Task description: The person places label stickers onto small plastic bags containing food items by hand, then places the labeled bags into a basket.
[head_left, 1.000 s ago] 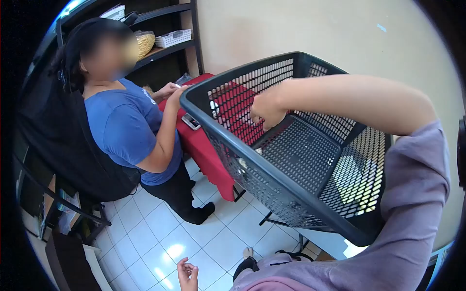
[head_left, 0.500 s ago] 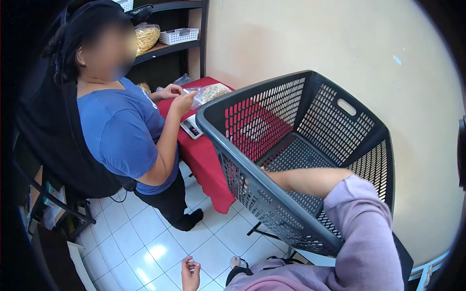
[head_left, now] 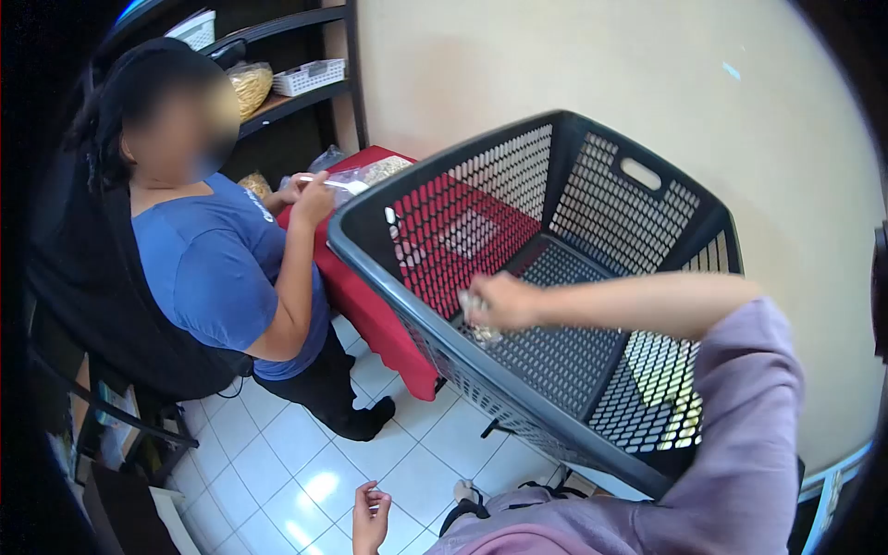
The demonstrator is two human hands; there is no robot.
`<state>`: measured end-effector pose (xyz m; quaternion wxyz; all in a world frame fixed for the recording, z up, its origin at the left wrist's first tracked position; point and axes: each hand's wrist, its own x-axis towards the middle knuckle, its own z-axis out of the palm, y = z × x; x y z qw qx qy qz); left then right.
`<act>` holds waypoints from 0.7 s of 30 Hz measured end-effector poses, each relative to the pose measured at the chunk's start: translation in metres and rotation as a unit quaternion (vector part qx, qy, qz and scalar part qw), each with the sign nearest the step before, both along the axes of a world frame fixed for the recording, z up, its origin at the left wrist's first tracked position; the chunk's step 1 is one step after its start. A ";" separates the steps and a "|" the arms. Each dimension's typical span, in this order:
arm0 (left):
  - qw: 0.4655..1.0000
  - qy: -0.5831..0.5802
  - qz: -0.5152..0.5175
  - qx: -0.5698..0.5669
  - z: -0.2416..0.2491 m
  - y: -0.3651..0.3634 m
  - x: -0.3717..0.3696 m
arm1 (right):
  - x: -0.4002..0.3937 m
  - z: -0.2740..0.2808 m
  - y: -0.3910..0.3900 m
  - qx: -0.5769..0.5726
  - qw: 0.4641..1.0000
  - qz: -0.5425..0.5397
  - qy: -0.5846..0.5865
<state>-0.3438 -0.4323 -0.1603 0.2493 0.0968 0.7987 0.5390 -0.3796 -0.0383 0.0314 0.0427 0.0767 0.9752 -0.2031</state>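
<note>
My right hand (head_left: 507,302) reaches inside a large dark grey plastic basket (head_left: 555,444). Its fingers are closed on a small clear plastic bag (head_left: 483,331) with pale contents, blurred by motion, held above the basket floor near the left wall. Outside the basket, low in the view, my left hand (head_left: 371,518) hangs over the tiles with its fingers loosely curled and apart, and nothing visible in it.
A co-worker in a blue shirt (head_left: 217,259) stands at left, both hands on a plastic bag (head_left: 350,181) over a red-covered table (head_left: 370,305). Behind are dark shelves (head_left: 287,109) with a white basket (head_left: 310,78) and a bag of yellowish food (head_left: 250,90).
My right hand, hidden behind the basket's near rim before, has risen into sight with the plastic bag. The view has shifted, so the basket and co-worker appear farther left.
</note>
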 end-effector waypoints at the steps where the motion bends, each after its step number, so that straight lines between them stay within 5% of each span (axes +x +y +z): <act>1: 0.999 -0.007 -0.034 0.012 -0.001 0.003 0.002 | 0.010 0.033 -0.002 0.023 0.998 -0.024 0.049; 7: 0.963 -0.071 -0.258 0.018 0.002 0.030 0.029 | 0.107 0.180 0.008 -0.004 0.935 0.010 0.354; 11: 0.904 -0.157 -0.397 0.035 0.016 0.075 0.053 | 0.227 0.219 -0.008 -0.016 0.919 -0.068 0.388; 13: 0.848 -0.222 -0.479 0.042 0.015 0.097 0.068 | 0.280 0.209 -0.008 0.000 0.912 -0.113 0.395; 15: 0.822 -0.206 -0.529 0.048 0.017 0.124 0.089 | 0.326 0.176 0.000 -0.067 0.850 -0.161 0.497; 18: 0.748 -0.181 -0.637 0.052 0.038 0.168 0.125 | 0.396 0.123 0.009 -0.113 0.863 -0.255 0.421; 21: 0.735 -0.150 -0.657 0.075 0.060 0.219 0.169 | 0.444 0.065 0.007 -0.179 0.872 -0.273 0.365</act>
